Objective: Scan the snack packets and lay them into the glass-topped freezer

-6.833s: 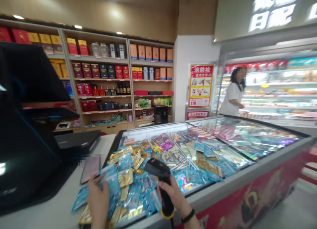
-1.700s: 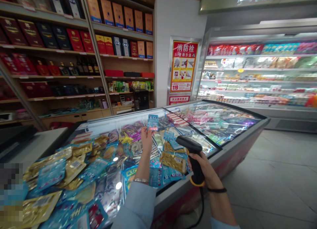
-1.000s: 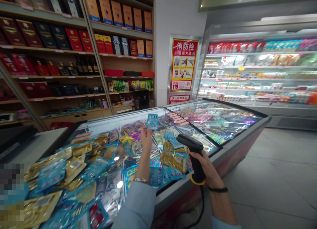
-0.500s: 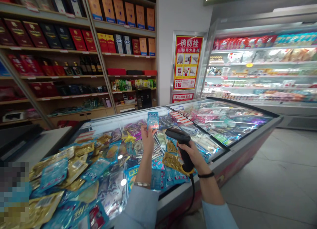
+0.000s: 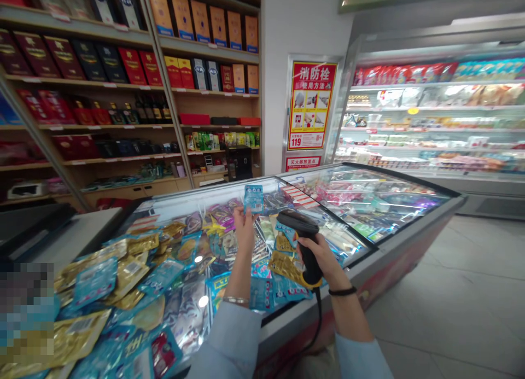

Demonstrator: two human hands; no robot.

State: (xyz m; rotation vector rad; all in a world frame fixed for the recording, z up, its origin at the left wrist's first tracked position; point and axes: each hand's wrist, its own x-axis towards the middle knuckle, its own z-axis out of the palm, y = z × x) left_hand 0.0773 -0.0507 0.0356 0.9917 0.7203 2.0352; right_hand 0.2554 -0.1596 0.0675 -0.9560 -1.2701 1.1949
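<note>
My left hand pinches the lower edge of a small blue snack packet, held upright above the freezer glass with its printed back and barcode facing me. In my right hand is a black barcode scanner, gripped by its handle. Its head points left toward the packet, a short gap away. The scanner's cable hangs down over the freezer's front edge. Below my hands, a gold packet and several blue packets lie on the glass.
A large heap of gold and blue packets covers the left of the chest freezer. Shelves of boxed goods stand behind on the left. A lit open fridge stands at the back right. Tiled floor lies to the right.
The reddish scanner light on the packet's lower part has gone. My right hand and the scanner have shifted very slightly right; the packet stays in nearly the same place.
</note>
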